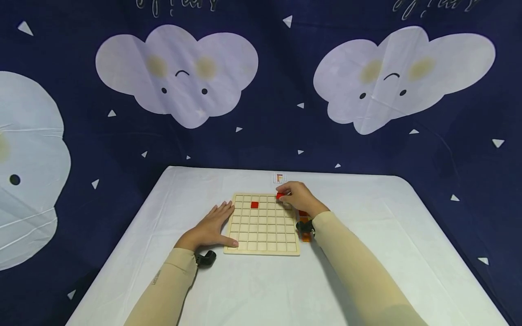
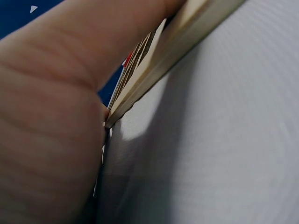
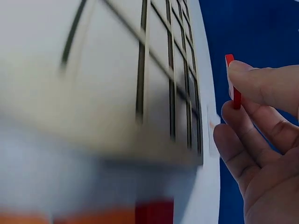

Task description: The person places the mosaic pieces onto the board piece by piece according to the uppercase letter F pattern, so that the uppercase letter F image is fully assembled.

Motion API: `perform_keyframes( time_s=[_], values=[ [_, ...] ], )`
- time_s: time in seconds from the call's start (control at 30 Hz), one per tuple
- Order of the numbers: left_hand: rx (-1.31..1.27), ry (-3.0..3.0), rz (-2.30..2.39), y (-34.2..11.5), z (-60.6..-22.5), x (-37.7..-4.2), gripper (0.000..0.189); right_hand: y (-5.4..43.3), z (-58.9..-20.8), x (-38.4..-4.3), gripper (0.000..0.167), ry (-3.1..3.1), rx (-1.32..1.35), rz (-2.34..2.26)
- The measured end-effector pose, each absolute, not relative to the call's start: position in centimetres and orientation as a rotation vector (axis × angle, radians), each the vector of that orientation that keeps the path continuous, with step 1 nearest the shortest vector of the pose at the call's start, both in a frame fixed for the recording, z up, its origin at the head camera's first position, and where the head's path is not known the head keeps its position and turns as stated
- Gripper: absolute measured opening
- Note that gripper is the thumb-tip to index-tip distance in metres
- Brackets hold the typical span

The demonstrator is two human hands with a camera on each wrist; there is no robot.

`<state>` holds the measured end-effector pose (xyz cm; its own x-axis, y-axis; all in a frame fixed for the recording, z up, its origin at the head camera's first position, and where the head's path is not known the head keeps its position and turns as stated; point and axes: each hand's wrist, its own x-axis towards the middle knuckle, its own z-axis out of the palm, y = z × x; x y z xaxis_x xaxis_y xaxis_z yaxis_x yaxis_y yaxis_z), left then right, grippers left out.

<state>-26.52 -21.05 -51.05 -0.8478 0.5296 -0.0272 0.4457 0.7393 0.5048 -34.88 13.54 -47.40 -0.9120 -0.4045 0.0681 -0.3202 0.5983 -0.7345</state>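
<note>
A wooden grid board (image 1: 262,250) lies on the white table, with one red square tile (image 1: 254,205) set in a cell of its upper part. My left hand (image 1: 209,230) rests at the board's left edge, fingers spread and fairly straight, the thumb over the lower left corner. Over the far right part of the board, my right hand (image 1: 299,198) pinches another red tile (image 1: 279,195) between thumb and fingers. In the right wrist view this tile (image 3: 233,81) is seen edge-on, thin and upright.
Red and orange tiles (image 1: 306,237) lie along the board's right side, partly hidden by the right wrist. A small card with a coloured grid pattern (image 1: 279,178) lies behind the board. A dark blue cloth with clouds (image 1: 277,136) hangs beyond the table.
</note>
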Motion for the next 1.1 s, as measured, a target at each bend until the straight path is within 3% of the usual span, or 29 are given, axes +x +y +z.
perform_keyframes(
  time_s=[0.5, 1.1],
  values=[
    [0.761, 2.778, 0.727, -21.0, -51.0, -26.3, 0.137, 9.0, -48.2, -34.6, 0.032, 2.709, -0.743, -1.051],
    [0.751, 2.771, 0.72, -21.0, -51.0, -26.4, 0.137, 7.1, -48.6, -33.8, 0.032, 2.746, -0.655, -1.062]
  ],
)
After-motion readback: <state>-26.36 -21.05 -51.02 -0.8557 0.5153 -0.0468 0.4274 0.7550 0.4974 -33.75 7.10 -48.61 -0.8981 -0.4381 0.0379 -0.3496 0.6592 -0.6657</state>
